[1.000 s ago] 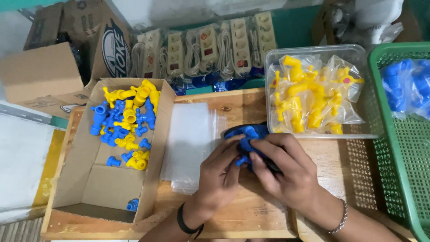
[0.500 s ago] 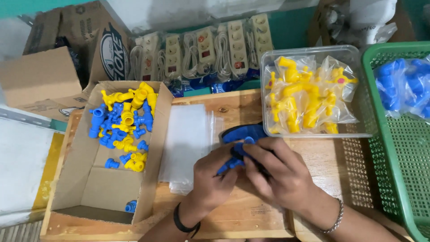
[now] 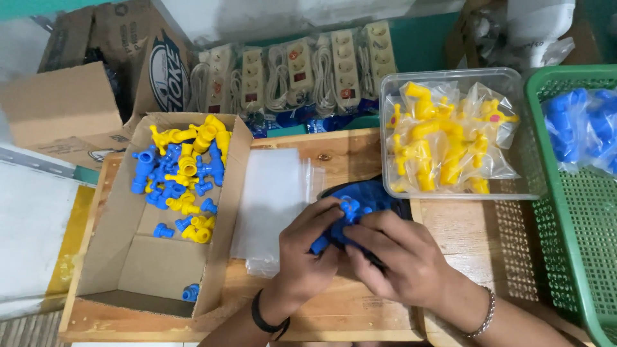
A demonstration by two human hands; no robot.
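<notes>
Both hands meet over the middle of the wooden tray [image 3: 360, 321]. My left hand [image 3: 308, 247] and my right hand [image 3: 395, 257] together grip a small blue plastic tap [image 3: 347, 215], fingers curled round it. Just behind it lies a dark blue heap [image 3: 373, 193], partly hidden by my fingers. A stack of clear plastic bags [image 3: 273, 199] lies flat to the left of my hands.
An open cardboard box [image 3: 144, 263] of loose blue and yellow taps [image 3: 183, 170] sits at left. A clear tub [image 3: 450, 83] holds bagged yellow taps; a green basket [image 3: 578, 225] at right holds bagged blue ones. Power strips [image 3: 289, 74] line the back.
The hands have stayed in place over the tray, fingers shifting slightly on the blue tap. The view has moved a little.
</notes>
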